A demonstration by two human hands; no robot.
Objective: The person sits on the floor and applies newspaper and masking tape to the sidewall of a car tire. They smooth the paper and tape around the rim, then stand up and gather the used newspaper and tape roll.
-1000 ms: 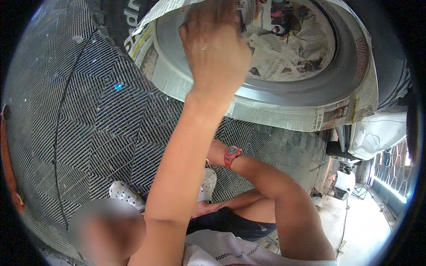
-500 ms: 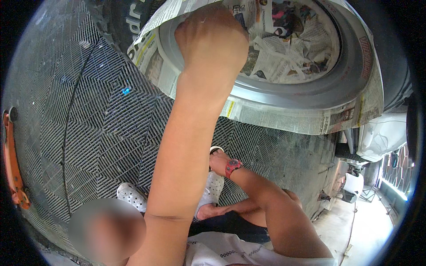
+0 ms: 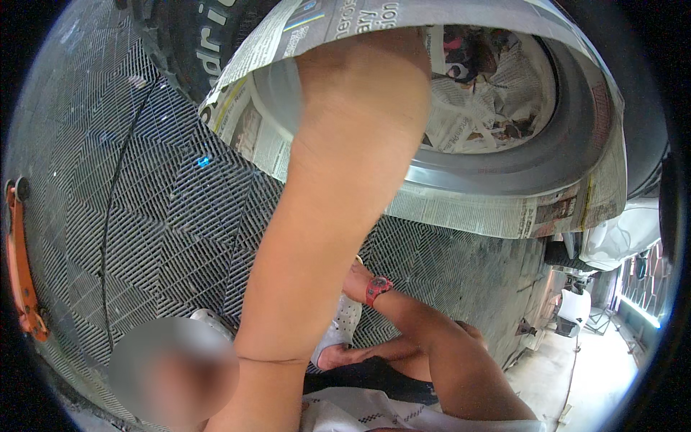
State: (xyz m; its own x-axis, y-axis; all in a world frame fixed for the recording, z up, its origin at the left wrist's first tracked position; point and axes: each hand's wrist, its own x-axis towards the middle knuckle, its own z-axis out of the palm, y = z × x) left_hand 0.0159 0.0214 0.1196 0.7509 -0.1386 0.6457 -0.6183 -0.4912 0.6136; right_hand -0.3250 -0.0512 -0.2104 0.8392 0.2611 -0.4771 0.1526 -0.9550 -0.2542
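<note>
Item: wheel point(image 3: 504, 155), rim ringed and stuffed with newspaper point(image 3: 497, 216); our left hand point(image 3: 360, 79) reaches under the paper, grip hidden, right hand point(image 3: 353, 277) unclear.

A dark grid-tile floor point(image 3: 158, 237) carries a newspaper-masked wheel point(image 3: 504, 165).

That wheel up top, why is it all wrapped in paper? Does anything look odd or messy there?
The wheel rim is masked with newspaper round the tyre edge and crumpled sheets over its centre. The paper sits unevenly, wrinkled, its lower edge hanging loose. The left hand reaches up against it; the right hand, with a red watch, is down by a white shoe.
</note>
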